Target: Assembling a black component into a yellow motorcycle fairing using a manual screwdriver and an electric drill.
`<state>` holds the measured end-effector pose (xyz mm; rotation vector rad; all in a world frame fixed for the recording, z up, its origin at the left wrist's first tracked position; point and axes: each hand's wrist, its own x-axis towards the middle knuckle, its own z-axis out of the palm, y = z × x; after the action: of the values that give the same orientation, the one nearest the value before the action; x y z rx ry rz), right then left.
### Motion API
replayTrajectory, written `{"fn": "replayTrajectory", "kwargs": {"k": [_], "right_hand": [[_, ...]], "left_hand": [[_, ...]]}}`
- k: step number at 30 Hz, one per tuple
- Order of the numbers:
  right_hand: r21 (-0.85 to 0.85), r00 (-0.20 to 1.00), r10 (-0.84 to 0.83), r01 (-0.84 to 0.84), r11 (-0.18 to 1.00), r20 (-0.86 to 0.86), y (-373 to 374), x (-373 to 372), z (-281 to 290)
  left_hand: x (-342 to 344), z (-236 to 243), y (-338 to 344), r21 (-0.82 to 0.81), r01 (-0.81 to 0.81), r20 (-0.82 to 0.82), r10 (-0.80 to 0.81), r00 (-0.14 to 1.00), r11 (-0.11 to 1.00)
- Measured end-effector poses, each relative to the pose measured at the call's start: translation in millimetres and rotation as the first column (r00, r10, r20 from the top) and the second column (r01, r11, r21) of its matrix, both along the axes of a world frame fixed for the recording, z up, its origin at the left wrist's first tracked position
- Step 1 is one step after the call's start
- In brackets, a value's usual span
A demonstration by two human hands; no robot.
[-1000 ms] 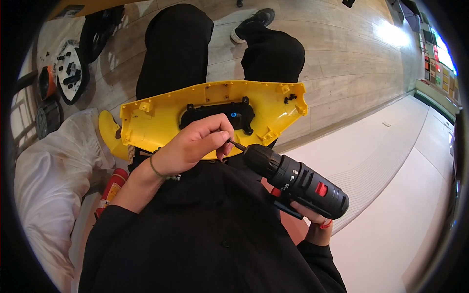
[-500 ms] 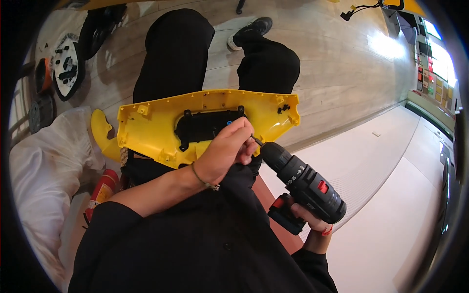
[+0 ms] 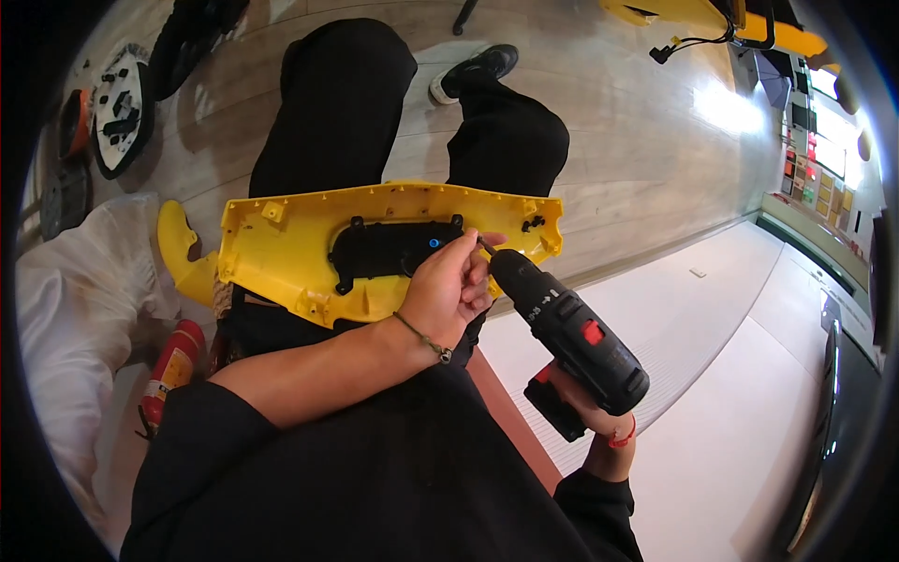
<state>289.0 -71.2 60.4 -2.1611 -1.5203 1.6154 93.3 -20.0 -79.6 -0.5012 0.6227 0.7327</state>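
Across my thighs lies a yellow curved plastic panel [image 3: 281,243], its hollow inner side up. A black oblong housing [image 3: 375,251] with corner lugs sits in its middle, with a small blue round part [image 3: 434,244] at its upper right. My left hand [image 3: 453,284] is over the panel's right half, thumb and fingertips pinched at the tip of the drill bit [image 3: 486,245]; whatever is between them is too small to make out. My right hand [image 3: 582,401] grips the handle of a black cordless drill [image 3: 573,326], which points up and left toward those fingertips.
A yellow curved part [image 3: 180,253] and a red fire extinguisher [image 3: 172,368] are at my left, beside white plastic sheeting [image 3: 70,300]. A white ribbed surface [image 3: 646,323] extends at my right. Yellow parts with black cables [image 3: 693,42] stand at the far right.
The drill has shifted a little up and left in the picture. My left fingers have turned and straightened slightly, showing the bit tip at them. The whole view has also shifted a little.
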Motion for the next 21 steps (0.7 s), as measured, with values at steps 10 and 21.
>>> {"fn": "replayTrajectory", "kwargs": {"k": [10,21], "right_hand": [[0.133,0.974,0.224,-0.225,0.965,0.022,50,-45,10],[0.026,0.955,0.29,-0.292,0.956,0.063,65,-48,17]], "left_hand": [[-6,-14,2,0.001,-0.12,0.134,0.119,0.984,0.993],[-13,-14,3,-0.02,-0.071,0.132,0.073,0.989,0.997]]}}
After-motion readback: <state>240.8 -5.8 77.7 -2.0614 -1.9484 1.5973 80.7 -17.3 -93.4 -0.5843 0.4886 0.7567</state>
